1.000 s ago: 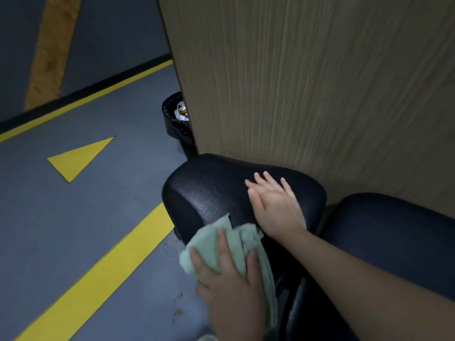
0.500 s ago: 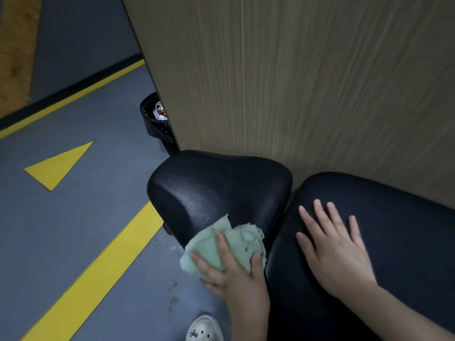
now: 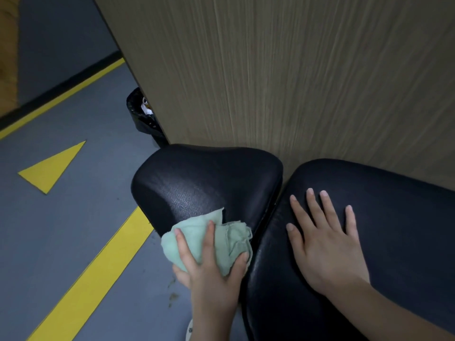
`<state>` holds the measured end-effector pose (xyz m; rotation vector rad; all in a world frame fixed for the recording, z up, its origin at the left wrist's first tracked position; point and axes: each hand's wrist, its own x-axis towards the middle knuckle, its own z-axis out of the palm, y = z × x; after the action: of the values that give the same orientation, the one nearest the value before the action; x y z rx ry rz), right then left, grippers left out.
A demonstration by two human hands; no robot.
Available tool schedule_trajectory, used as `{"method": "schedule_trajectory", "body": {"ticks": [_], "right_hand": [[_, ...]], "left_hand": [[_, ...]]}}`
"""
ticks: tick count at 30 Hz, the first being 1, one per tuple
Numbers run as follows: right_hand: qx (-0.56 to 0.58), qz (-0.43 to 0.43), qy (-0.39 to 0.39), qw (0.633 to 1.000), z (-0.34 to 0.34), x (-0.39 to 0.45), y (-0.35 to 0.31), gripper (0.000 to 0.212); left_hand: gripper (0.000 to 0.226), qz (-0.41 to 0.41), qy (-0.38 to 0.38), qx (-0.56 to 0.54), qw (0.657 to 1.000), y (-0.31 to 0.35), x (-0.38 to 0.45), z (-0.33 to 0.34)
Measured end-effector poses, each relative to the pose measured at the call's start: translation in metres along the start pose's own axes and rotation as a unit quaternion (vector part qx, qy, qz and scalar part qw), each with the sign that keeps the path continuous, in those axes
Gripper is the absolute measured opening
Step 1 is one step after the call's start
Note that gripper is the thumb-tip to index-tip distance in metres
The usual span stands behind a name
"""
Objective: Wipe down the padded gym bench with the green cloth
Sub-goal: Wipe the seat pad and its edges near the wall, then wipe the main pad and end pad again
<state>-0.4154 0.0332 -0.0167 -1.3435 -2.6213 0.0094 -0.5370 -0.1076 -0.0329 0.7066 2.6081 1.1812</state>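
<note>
The left hand (image 3: 209, 274) clutches the bunched cloth (image 3: 211, 239), pressing it against the small pad's (image 3: 209, 183) near lower edge. The right hand (image 3: 325, 244) lies flat, fingers spread, on the long pad (image 3: 398, 217).

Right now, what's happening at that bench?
A person is wiping a black padded gym bench. The left hand presses a bunched green cloth against the near edge of the smaller pad. The right hand lies flat, fingers spread, on the larger pad beside it, holding nothing. The bench sits against a wood-grain panel, with a lined bin partly hidden behind the panel's edge.
</note>
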Motion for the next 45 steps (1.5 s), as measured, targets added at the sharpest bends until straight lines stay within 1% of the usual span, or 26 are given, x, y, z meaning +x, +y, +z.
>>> {"method": "schedule_trajectory", "body": {"ticks": [6,8,11,13,15,17,19,21,23,25,27,28,30,32,36,39,42,43,45], "right_hand": [[-0.006,0.005,0.002,1.000,0.001,0.000,-0.001,0.055],[-0.009,0.005,-0.003,1.000,0.002,0.000,-0.001,0.055],[-0.006,0.011,0.005,1.000,0.001,-0.002,-0.001,0.054],[-0.009,0.009,0.006,1.000,0.001,-0.001,-0.001,0.053],[-0.008,0.010,0.010,1.000,0.001,-0.001,-0.001,0.053],[-0.008,0.013,0.006,1.000,0.000,0.001,-0.001,0.055],[-0.011,0.015,-0.006,1.000,-0.001,0.002,-0.002,0.057],[-0.011,0.015,-0.016,1.000,-0.003,0.002,-0.001,0.056],[-0.011,0.012,-0.025,1.000,-0.004,0.002,-0.002,0.054],[-0.010,0.011,-0.025,1.000,-0.004,0.002,-0.002,0.053],[-0.007,0.012,-0.021,1.000,-0.004,0.002,-0.002,0.053],[-0.007,0.013,-0.022,1.000,-0.003,0.002,-0.002,0.053],[-0.006,0.015,-0.022,1.000,-0.002,0.002,-0.003,0.053],[-0.006,0.019,-0.016,1.000,0.000,0.003,-0.004,0.053],[-0.013,0.007,-0.027,1.000,-0.002,0.005,-0.003,0.053],[-0.012,0.011,-0.061,0.998,-0.006,0.007,-0.005,0.054],[-0.001,0.016,-0.102,0.995,-0.015,0.009,-0.004,0.062],[0.014,0.012,-0.105,0.994,-0.016,0.009,-0.004,0.066],[0.043,0.010,-0.122,0.992,-0.021,0.009,-0.003,0.072]], "left_hand": [[0.081,-0.109,-0.014,0.012,0.994,0.029,0.019,-0.001],[0.083,-0.119,-0.027,0.074,0.990,0.033,0.033,-0.004],[0.080,-0.095,-0.052,0.183,0.977,0.031,0.062,-0.011],[0.078,-0.065,-0.075,0.239,0.966,0.029,0.091,-0.015],[0.075,-0.016,-0.102,0.276,0.955,0.031,0.120,-0.017],[0.075,0.052,-0.108,0.321,0.939,0.034,0.140,-0.018],[0.076,0.137,-0.102,0.356,0.919,0.034,0.141,-0.020],[0.077,0.237,-0.115,0.345,0.901,0.025,0.126,-0.027],[0.072,0.325,-0.151,0.310,0.881,0.004,0.099,-0.038],[0.066,0.374,-0.183,0.294,0.860,-0.021,0.072,-0.051],[0.064,0.410,-0.186,0.291,0.844,-0.036,0.058,-0.059],[0.063,0.419,-0.179,0.290,0.841,-0.037,0.058,-0.058],[0.063,0.412,-0.169,0.287,0.848,-0.027,0.062,-0.051],[0.065,0.398,-0.180,0.298,0.849,-0.009,0.067,-0.043],[0.066,0.414,-0.220,0.337,0.816,0.029,0.095,-0.024],[0.068,0.394,-0.229,0.324,0.829,0.054,0.123,-0.004],[0.061,0.403,-0.206,0.309,0.837,0.050,0.124,-0.001],[0.057,0.414,-0.198,0.308,0.833,0.042,0.116,-0.005],[0.050,0.429,-0.181,0.283,0.838,0.027,0.091,-0.013]]}}
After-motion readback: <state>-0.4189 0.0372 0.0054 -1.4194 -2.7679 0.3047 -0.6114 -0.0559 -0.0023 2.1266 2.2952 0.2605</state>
